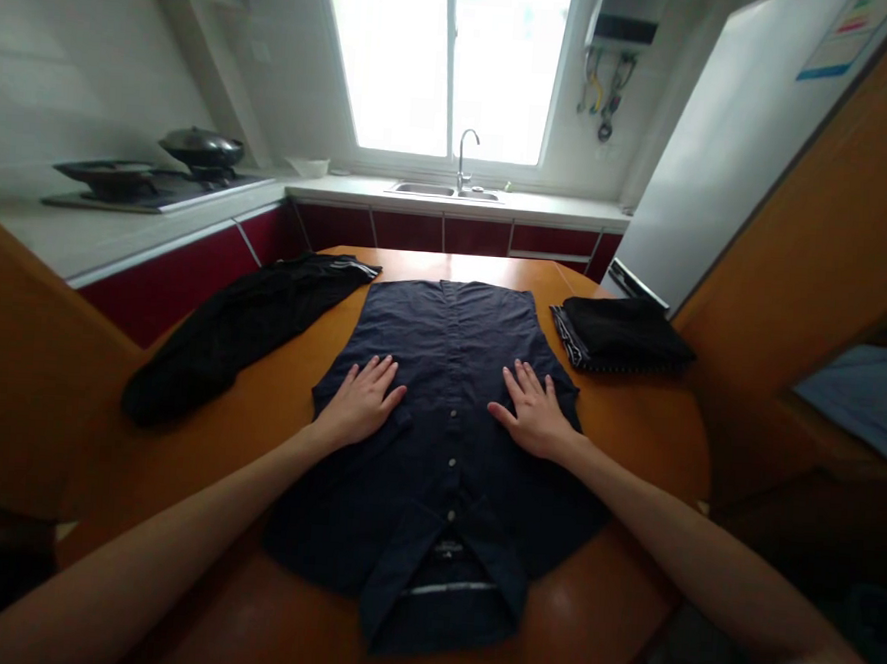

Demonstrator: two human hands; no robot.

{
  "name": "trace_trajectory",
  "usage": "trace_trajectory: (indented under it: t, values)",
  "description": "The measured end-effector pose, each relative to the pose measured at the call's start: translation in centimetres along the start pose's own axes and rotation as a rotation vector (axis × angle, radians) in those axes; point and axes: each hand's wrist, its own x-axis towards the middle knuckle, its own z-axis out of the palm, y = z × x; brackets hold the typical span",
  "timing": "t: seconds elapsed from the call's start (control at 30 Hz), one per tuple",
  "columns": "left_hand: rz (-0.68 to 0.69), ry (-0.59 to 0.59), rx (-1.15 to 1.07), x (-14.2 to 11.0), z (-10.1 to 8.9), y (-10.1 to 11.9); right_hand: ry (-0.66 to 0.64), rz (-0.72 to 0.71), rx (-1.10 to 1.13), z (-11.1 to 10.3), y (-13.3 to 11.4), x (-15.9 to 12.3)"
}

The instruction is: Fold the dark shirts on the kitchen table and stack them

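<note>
A dark navy button-up shirt (448, 372) lies spread face up, its collar toward me and its hem at the far side. Small pale buttons run down its middle. My left hand (364, 399) rests flat on the left half of the shirt, fingers spread. On the right half, my right hand (535, 410) presses flat in the same way, fingers apart. Neither hand grips the cloth. The shirt's sleeves are not plainly visible.
The shirt lies on a round-edged wooden table (653, 455). A crumpled black garment (240, 330) is at the left, and folded dark clothes (624, 333) sit at the right. Beyond are a counter with a sink (426, 189), a stove (170, 195) with pans, and a fridge (726, 139).
</note>
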Motion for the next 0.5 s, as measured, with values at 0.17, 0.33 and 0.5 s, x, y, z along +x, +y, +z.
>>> trace_trajectory:
  t: [0.17, 0.33, 0.5]
  values:
    - [0.000, 0.012, -0.005, 0.0, -0.1, 0.1, 0.101, 0.190, -0.028, -0.2, 2.4, 1.3]
    - [-0.007, -0.004, -0.003, 0.0, -0.4, 0.2, 0.036, 0.305, -0.069, 0.6, 4.3, 2.2]
    - [0.006, 0.001, 0.008, 0.1, -0.3, 0.2, 0.033, 0.310, -0.051, 1.0, 4.3, 2.3]
